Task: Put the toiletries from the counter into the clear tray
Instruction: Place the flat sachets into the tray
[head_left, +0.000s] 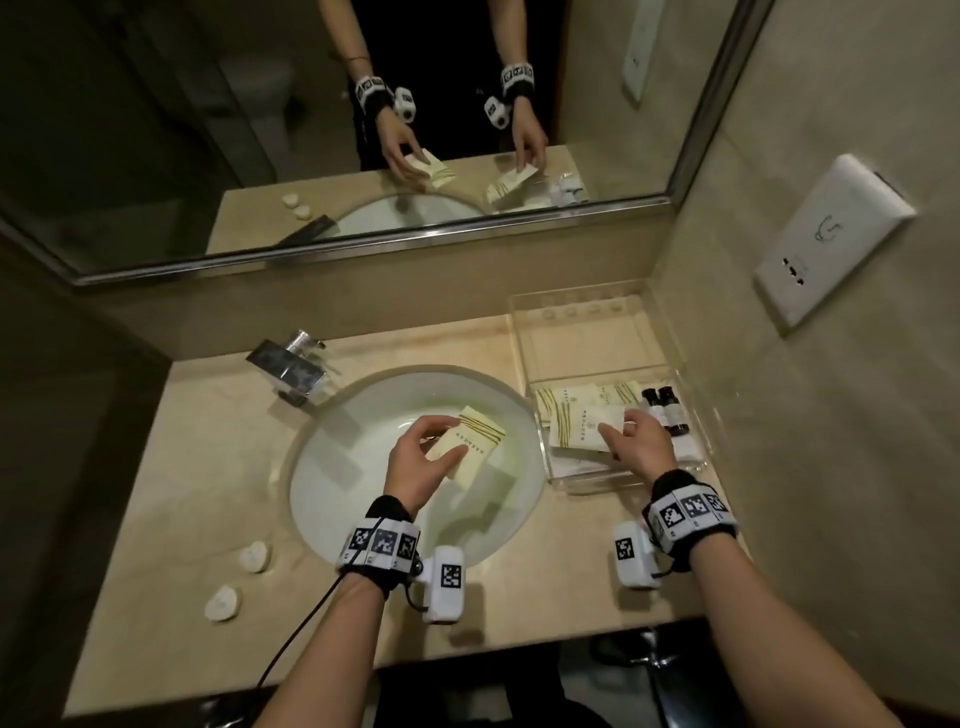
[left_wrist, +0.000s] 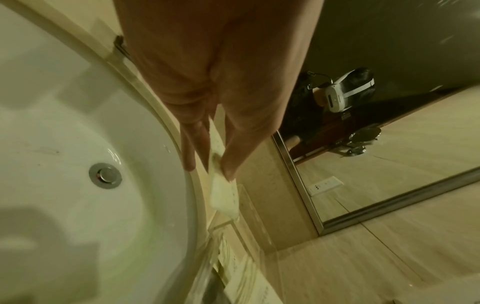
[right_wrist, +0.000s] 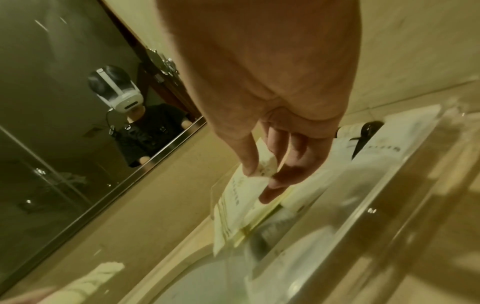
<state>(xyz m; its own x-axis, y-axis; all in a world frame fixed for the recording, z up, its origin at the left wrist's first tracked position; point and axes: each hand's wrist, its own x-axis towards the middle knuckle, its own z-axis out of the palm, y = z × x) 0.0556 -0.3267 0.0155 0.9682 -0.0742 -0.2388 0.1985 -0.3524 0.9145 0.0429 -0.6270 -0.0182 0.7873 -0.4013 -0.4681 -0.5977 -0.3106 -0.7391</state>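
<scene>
My left hand (head_left: 431, 452) pinches a cream packet (head_left: 475, 447) with green stripes, held in the air over the sink basin (head_left: 353, 467); the left wrist view shows its edge (left_wrist: 224, 195) between thumb and fingers. My right hand (head_left: 623, 436) pinches a second cream packet (head_left: 582, 423) just above the clear tray (head_left: 623, 480) at the right of the counter. More packets (head_left: 576, 397) and two small dark bottles (head_left: 667, 410) lie in the tray's near half. In the right wrist view my thumb and fingers (right_wrist: 267, 174) grip the packet's corner (right_wrist: 265, 164).
Two small white round soaps (head_left: 254, 556) (head_left: 223, 603) lie on the counter (head_left: 208, 467) at the left. A chrome faucet (head_left: 293, 371) stands behind the basin. A mirror (head_left: 363, 130) runs along the back. A wall socket plate (head_left: 831, 239) is on the right wall.
</scene>
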